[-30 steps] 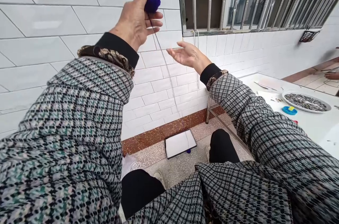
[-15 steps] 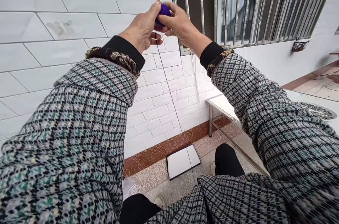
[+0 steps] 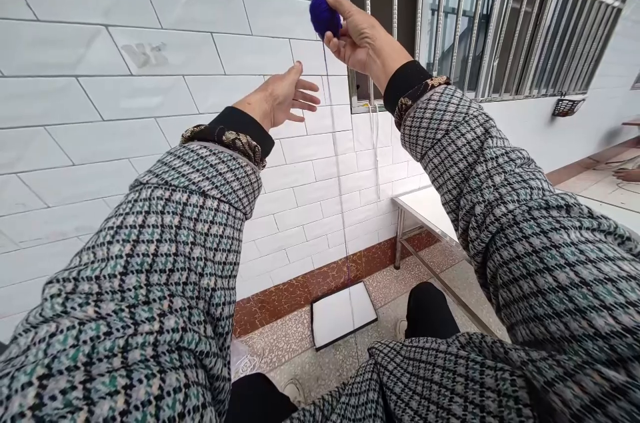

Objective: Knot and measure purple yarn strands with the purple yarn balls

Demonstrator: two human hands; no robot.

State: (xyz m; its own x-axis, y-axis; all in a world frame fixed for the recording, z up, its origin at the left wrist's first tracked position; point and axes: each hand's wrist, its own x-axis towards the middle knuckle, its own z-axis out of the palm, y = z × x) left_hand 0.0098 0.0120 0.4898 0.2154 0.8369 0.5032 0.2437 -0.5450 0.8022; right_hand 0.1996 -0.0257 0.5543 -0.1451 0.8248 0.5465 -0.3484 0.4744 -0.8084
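Observation:
A small ball of purple-blue yarn (image 3: 324,15) is pinched in my right hand (image 3: 361,35), raised in front of the tiled wall. From the ball a thin strand of yarn (image 3: 341,193) hangs down past a white panel with a black edge (image 3: 344,314) on the floor, and its lower end drops out of sight near my lap. Lower and to the left, my left hand (image 3: 287,98) is open with fingers spread. Nothing is in it, and it is apart from both the ball and the strand.
A white tiled wall (image 3: 165,50) stands close ahead. To the right are a barred window (image 3: 465,16), a hanging white cord (image 3: 376,150), a metal-legged white table (image 3: 429,206) and a small dark basket (image 3: 568,106). A clear plastic bag (image 3: 243,356) lies by my leg; another person's hand (image 3: 627,174) shows at the far right.
My left hand has let go of the yarn ball and moved down and away, its fingers spreading. My right hand keeps the ball, slightly further right and higher. The strand now hangs straighter.

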